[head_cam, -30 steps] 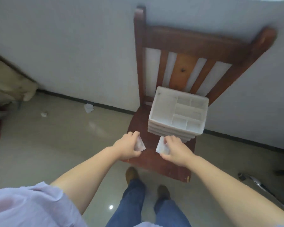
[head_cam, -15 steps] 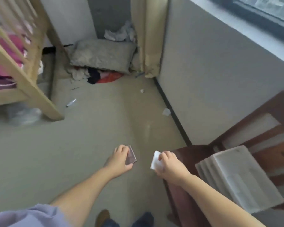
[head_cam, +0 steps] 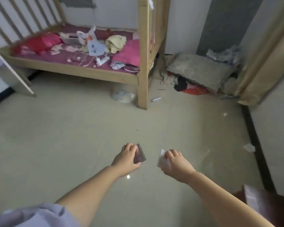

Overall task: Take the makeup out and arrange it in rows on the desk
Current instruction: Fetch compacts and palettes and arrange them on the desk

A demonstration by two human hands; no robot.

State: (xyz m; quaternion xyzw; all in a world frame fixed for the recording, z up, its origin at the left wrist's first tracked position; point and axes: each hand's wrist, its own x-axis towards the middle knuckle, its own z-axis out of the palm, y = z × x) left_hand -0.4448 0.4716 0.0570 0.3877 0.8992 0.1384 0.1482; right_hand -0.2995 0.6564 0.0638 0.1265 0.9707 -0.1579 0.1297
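- Left hand, lower centre of the frame: fingers clamped on a dark compact.
- Right hand, just beside it: fingers clamped on a white packet.
- Both items are held over bare floor; no desk is clearly in view.
- A cluttered bed fills the upper left.
- Risk: both grips look light and sit at the items' edges, so either could slip and drop while carried.

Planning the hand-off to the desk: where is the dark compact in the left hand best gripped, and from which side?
The dark compact is flat, thin and roughly square, held tilted in the left hand. Probably best to pinch it across its two broad faces near the free right-hand edge, coming from the right, since the fingers already cover its left side.
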